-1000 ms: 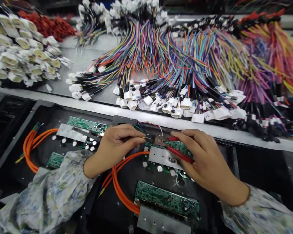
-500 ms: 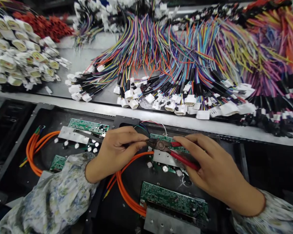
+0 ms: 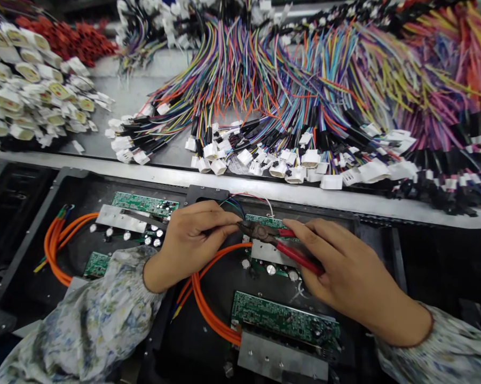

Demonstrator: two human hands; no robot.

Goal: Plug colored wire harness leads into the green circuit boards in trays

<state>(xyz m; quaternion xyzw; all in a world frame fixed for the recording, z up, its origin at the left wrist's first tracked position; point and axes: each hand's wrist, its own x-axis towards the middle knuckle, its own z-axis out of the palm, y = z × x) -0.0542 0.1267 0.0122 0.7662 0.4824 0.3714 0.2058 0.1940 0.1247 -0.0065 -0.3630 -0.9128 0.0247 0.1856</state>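
Note:
My right hand (image 3: 340,272) is closed round the red handles of wire cutters (image 3: 264,233). Their dark jaws point left and meet the fingertips of my left hand (image 3: 198,237). Thumb and forefinger of that hand are pinched together where thin dark wires (image 3: 234,204) come down from behind; the exact grip point is hidden. Below the cutters lies a green circuit board (image 3: 260,218) with a silver heat sink (image 3: 260,250) and round capacitors. An orange cable (image 3: 200,304) loops beneath my left hand.
A second circuit board (image 3: 284,320) with a heat sink sits nearer me in the black tray (image 3: 208,368). Another tray at left holds a board (image 3: 144,202) and an orange cable (image 3: 52,250). Behind a metal rail (image 3: 164,178) lie bundled wire harnesses (image 3: 240,69) and white connectors (image 3: 24,96).
The view has shifted slightly. Both hands keep their hold, and the cutters' jaws sit a little higher and farther left against the left fingertips.

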